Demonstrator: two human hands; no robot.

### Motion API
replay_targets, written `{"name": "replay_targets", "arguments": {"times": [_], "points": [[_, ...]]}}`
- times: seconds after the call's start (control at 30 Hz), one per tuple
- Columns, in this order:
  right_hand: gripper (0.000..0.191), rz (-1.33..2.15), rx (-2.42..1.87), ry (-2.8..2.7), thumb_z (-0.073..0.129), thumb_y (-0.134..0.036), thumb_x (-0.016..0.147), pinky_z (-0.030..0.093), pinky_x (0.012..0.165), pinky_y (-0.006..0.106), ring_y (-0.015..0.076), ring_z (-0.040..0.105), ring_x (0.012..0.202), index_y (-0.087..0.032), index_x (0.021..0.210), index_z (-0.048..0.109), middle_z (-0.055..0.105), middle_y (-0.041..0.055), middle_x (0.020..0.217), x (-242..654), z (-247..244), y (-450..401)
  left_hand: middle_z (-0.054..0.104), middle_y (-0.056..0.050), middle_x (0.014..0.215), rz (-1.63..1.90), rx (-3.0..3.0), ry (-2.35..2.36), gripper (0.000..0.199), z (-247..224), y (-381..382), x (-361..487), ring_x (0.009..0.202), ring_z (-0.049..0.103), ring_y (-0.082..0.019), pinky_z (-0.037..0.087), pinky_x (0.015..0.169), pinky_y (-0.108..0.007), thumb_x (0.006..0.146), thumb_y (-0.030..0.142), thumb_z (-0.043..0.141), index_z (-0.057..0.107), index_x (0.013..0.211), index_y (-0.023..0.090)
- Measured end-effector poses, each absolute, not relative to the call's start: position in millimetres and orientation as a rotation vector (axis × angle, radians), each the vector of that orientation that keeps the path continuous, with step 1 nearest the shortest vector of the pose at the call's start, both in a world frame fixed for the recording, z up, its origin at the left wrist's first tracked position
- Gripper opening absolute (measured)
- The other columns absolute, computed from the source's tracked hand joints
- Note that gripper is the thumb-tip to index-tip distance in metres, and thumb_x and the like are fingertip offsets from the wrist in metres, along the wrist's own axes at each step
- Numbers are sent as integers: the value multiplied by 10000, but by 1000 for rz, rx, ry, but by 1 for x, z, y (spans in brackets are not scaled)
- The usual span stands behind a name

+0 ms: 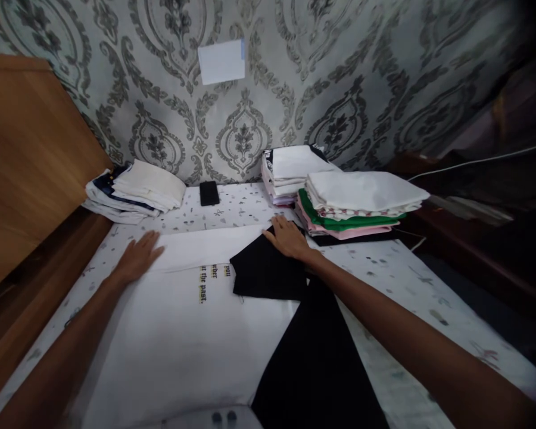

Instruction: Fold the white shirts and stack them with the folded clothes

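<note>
A white T-shirt (pixel 196 351) with black sleeves and printed lettering lies spread in front of me, its far side folded inward over the body. One black sleeve (pixel 268 271) lies across the white cloth, and the other stretches toward me at the lower right. My left hand (pixel 138 256) rests flat at the far left corner of the shirt, fingers extended. On the folded black part near the far right corner, my right hand (pixel 288 238) lies with its fingers out flat.
Folded clothes (pixel 136 190) are stacked at the far left, near a wooden panel (pixel 36 155). A black phone (pixel 209 193) lies by the patterned wall. Two stacks stand at the far right: white garments (pixel 295 164), and a pile with green and pink layers (pixel 361 193).
</note>
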State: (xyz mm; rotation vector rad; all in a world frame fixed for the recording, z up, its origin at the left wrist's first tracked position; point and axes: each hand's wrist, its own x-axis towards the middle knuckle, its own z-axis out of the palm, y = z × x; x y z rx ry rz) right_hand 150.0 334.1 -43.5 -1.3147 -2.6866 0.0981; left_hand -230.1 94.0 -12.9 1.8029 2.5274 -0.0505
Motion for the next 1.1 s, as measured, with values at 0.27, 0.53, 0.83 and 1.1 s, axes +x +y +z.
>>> {"name": "replay_targets", "arguments": {"times": [0.27, 0.53, 0.83, 1.1], "points": [[627, 282, -1269, -2597, 337, -435, 991, 257, 1180, 493, 337, 284, 1467, -2, 1438, 411, 383, 255, 1532, 158, -28, 329, 327, -215, 1583, 67, 1655, 2688, 652, 3, 69, -232, 1481, 281, -325, 287, 1151, -569, 995, 429, 184, 384, 1481, 44], [158, 358, -712, -2624, 527, -275, 912, 512, 883, 405, 244, 602, 973, -192, 956, 654, 631, 109, 1031, 225, -1, 231, 398, -248, 1533, 232, 1863, 2707, 612, 5, 35, -189, 1459, 327, -345, 252, 1152, -638, 995, 453, 199, 457, 1409, 85], [235, 489, -1169, -2393, 510, -319, 925, 517, 874, 418, 251, 617, 972, -219, 1112, 611, 611, 98, 1074, 302, 4, 167, 423, -91, 1557, 278, 2535, 1914, 514, 4, 43, -59, 1449, 367, -219, 220, 1221, -494, 1033, 435, 228, 445, 1438, 203], [278, 706, -1506, -1767, 504, -494, 921, 511, 716, 387, 252, 593, 743, -283, 753, 571, 609, 62, 762, 340, -17, 24, 257, -81, 1634, 205, 2585, 1642, 585, 8, 98, 15, 1517, 193, -229, 155, 1237, -498, 1034, 485, 222, 292, 1539, 198]]}}
